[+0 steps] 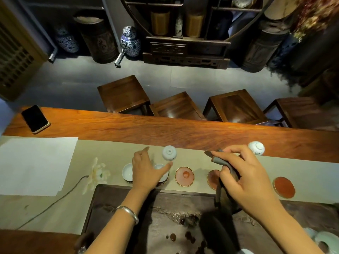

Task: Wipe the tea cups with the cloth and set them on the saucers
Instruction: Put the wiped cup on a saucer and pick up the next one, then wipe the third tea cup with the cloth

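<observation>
- Your left hand (pixel 146 168) hung spread, gripping nothing, over two white cups on saucers: the left cup (pixel 127 172) showed its glazed bowl, mouth up, while the second cup (pixel 161 171) lay half hidden under your fingers.
- At 1 o'clock from that hand an upturned cup (pixel 169 153) stood foot-up on the beige runner (pixel 110 153); another upturned cup (pixel 256 147) sat at the runner's far edge, at 12 o'clock from your right hand.
- Your right hand (pixel 244 173) was closed around the dark grey cloth (pixel 219 161); its long axis ran from a tip at 10 o'clock down towards you, the lower end lost in shadow.
- Three round reddish saucers were bare: the middle saucer (pixel 184 176), a covered saucer (pixel 212 178) partly behind cloth and fingers, and the right saucer (pixel 284 187).
- The dark stone tray (pixel 128 208) was cut off below.
</observation>
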